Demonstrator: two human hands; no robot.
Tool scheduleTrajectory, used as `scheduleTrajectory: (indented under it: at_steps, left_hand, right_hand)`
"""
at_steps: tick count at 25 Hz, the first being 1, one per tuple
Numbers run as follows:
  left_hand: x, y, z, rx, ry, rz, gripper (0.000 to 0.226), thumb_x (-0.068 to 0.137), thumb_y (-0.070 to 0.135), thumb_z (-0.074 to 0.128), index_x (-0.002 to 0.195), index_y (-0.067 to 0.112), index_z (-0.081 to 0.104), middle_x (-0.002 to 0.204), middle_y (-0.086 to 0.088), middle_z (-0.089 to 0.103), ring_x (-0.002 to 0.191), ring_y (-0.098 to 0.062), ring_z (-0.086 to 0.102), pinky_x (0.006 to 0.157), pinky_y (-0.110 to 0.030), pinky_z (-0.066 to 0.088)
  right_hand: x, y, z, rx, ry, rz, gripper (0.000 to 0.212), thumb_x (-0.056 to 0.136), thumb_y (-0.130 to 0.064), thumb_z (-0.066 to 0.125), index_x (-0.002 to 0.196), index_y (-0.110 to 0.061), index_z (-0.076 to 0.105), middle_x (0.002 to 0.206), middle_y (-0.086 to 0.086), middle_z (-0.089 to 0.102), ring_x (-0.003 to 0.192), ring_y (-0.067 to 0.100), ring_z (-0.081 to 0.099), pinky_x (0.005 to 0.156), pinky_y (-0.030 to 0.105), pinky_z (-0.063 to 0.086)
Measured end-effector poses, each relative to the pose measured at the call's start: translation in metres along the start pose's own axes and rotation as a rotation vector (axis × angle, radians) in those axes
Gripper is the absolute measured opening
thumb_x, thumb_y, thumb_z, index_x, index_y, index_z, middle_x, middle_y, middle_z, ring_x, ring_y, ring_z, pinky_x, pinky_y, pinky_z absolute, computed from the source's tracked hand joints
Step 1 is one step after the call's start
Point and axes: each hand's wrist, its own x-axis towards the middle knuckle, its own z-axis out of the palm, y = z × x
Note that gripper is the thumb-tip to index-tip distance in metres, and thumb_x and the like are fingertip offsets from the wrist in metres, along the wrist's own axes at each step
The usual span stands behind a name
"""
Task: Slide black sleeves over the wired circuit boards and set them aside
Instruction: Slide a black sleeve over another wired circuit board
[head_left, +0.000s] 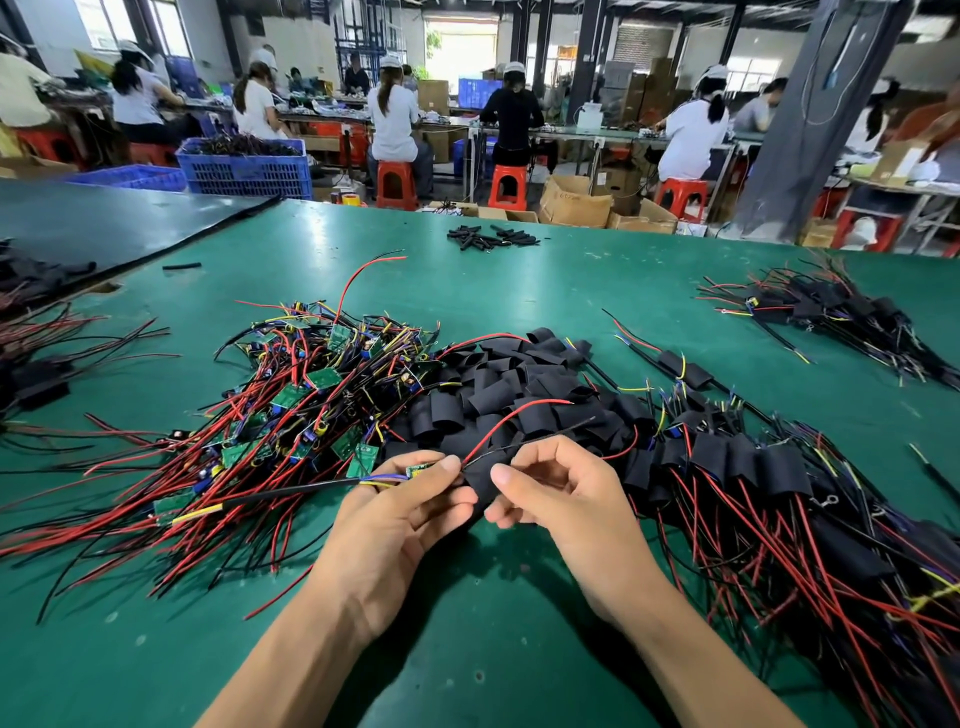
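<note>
Above a green table (519, 291), a worker's left hand (395, 519) pinches a wired circuit board (416, 471) while the right hand (563, 501) grips a black sleeve (482, 480) just beside it, between heaps of bare boards (322, 384) and sleeved boards (753, 467).

Board (415, 471) in left grip (395, 525): only a green sliver shows past the thumb, rest covered by fingers. Sleeve (480, 486) in right grip (561, 499): lower end hidden between the two palms; whether the board's end sits inside it, cannot tell. Sleeved pile (779, 483) runs off right and bottom edges. Wire bundle (36, 374) cut by left edge. Small black pieces (491, 238) far across counter (571, 291): too small to identify. Both forearms cut by bottom edge
</note>
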Motion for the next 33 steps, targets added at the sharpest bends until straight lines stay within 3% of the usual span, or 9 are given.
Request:
scheduleTrajectory:
  at_steps: [4,7,9,12,15,21,24,28,33]
  left_hand:
    - [0.002,-0.001,-0.003,-0.012,0.031,0.022,0.032,0.064,0.01,0.08,0.093,0.005,0.068,0.076,-0.014,0.069,0.065,-0.019,0.069,0.06,-0.026,0.059]
    - [0.004,-0.002,-0.003,-0.02,0.044,0.046,0.028,0.066,0.011,0.077,0.091,0.006,0.067,0.076,-0.01,0.068,0.066,-0.018,0.069,0.061,-0.027,0.059]
    - [0.004,-0.002,-0.002,-0.005,0.035,0.04,0.027,0.065,0.012,0.077,0.09,0.008,0.067,0.072,-0.007,0.067,0.062,-0.017,0.068,0.061,-0.028,0.06]
    - [0.002,-0.002,-0.002,0.017,0.019,0.023,0.027,0.063,0.015,0.077,0.088,0.011,0.066,0.068,-0.003,0.069,0.058,-0.014,0.068,0.059,-0.028,0.06]
    - [0.001,-0.001,-0.001,0.013,0.001,0.004,0.032,0.062,0.015,0.077,0.09,0.011,0.064,0.075,-0.009,0.075,0.062,-0.018,0.073,0.057,-0.027,0.059]
    - [0.002,0.0,-0.001,0.043,0.017,-0.037,0.033,0.063,0.017,0.076,0.093,0.012,0.063,0.084,-0.012,0.077,0.064,-0.017,0.073,0.055,-0.025,0.058]
    - [0.002,0.0,-0.001,0.037,-0.004,-0.043,0.032,0.066,0.015,0.075,0.095,0.01,0.063,0.084,-0.013,0.077,0.066,-0.018,0.074,0.056,-0.026,0.059]
    - [0.002,0.002,-0.001,0.039,0.001,-0.022,0.028,0.065,0.016,0.076,0.091,0.011,0.065,0.076,-0.008,0.074,0.063,-0.02,0.073,0.053,-0.026,0.058]
    - [0.004,0.002,-0.003,0.038,0.04,0.086,0.028,0.066,0.014,0.076,0.091,0.008,0.063,0.07,-0.009,0.069,0.065,-0.021,0.073,0.058,-0.027,0.059]
  right_hand:
    - [0.001,0.001,-0.001,0.034,-0.035,0.056,0.007,0.092,0.002,0.066,0.099,-0.001,0.066,0.076,0.01,0.073,0.075,0.033,0.076,0.06,0.028,0.058]
    - [0.002,0.0,-0.005,-0.051,-0.063,0.048,0.012,0.094,0.002,0.061,0.099,-0.006,0.068,0.076,0.001,0.07,0.068,0.032,0.075,0.041,0.024,0.047]
    - [0.002,0.0,-0.008,-0.093,-0.073,0.035,0.01,0.093,0.001,0.064,0.098,-0.007,0.065,0.078,0.003,0.07,0.059,0.03,0.072,0.038,0.024,0.042]
    - [0.002,-0.003,-0.009,-0.113,-0.127,0.016,0.02,0.091,-0.001,0.068,0.106,-0.014,0.065,0.088,0.006,0.072,0.051,0.027,0.065,0.042,0.028,0.046]
    - [0.001,-0.008,-0.012,-0.194,-0.237,-0.043,0.026,0.092,-0.005,0.067,0.107,-0.025,0.07,0.082,0.004,0.066,0.05,0.022,0.057,0.048,0.032,0.046]
    - [-0.001,-0.009,-0.009,-0.167,-0.382,-0.005,0.033,0.091,-0.006,0.068,0.121,-0.02,0.067,0.086,0.024,0.065,0.052,0.02,0.057,0.058,0.032,0.051]
    - [-0.001,-0.007,-0.009,-0.095,-0.376,0.003,0.032,0.09,-0.007,0.069,0.117,-0.021,0.069,0.08,0.015,0.065,0.05,0.021,0.058,0.056,0.029,0.052]
    - [0.002,-0.004,-0.007,0.024,-0.277,0.024,0.028,0.078,-0.021,0.079,0.104,-0.018,0.069,0.077,0.008,0.068,0.048,0.024,0.06,0.051,0.029,0.051]
    - [0.012,-0.006,-0.018,0.068,0.125,-0.12,0.027,0.079,-0.02,0.076,0.103,-0.016,0.066,0.083,0.011,0.075,0.046,0.02,0.057,0.05,0.027,0.049]
